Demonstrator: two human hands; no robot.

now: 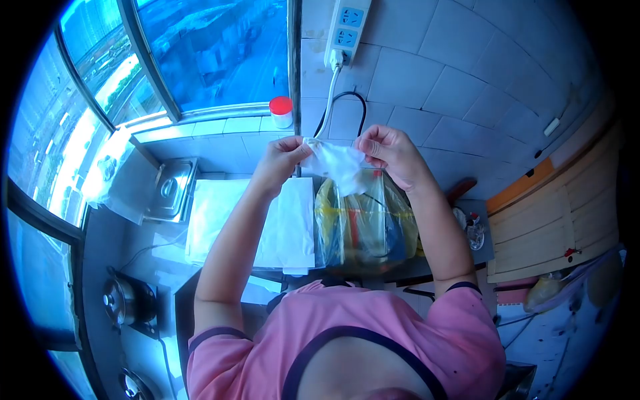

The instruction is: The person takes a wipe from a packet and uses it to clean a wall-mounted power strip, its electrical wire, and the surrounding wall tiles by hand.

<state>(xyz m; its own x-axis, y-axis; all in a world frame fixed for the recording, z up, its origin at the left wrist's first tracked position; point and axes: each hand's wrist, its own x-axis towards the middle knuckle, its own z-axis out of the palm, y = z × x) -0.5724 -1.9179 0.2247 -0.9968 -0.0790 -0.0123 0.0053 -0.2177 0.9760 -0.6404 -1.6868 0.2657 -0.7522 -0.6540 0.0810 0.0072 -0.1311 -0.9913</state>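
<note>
We pinch a thin white sheet between our left hand and right hand, fingers closed on its upper corners. It hangs above the worktop, over a clear yellowish bag and white paper.

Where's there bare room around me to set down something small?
The window sill looks free left of the red-lidded jar. The flat white surface between the metal container and yellowish plastic bag also looks bare, partly hidden by your left arm. It's crowded where the bag sits and around the pot.
</note>
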